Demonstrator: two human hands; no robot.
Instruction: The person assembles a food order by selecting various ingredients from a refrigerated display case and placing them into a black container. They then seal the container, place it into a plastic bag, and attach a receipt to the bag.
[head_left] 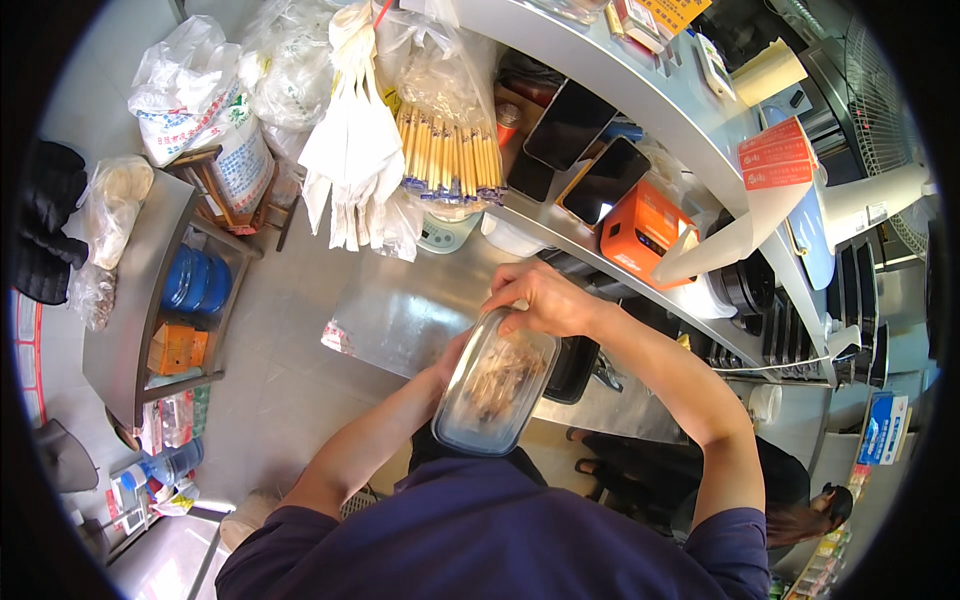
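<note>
A clear rectangular plastic food container (500,385) with brownish contents hangs in front of my chest. My right hand (540,298) is closed on its far end, with fingers and thumb at the rim. Along the container's left side lies my left hand (452,362), supporting it; most of those fingers are hidden behind the container. Whether a lid covers it I cannot tell. Just right of the container, a black tray (573,370) sits on the metal worktop (395,305).
White gloves (352,150) and a bag of wrapped chopsticks (450,150) hang ahead. Phones (570,125) and an orange box (645,232) occupy the shelf at right. A metal cabinet (140,290) stands left. Another person (770,480) in dark clothes is at lower right.
</note>
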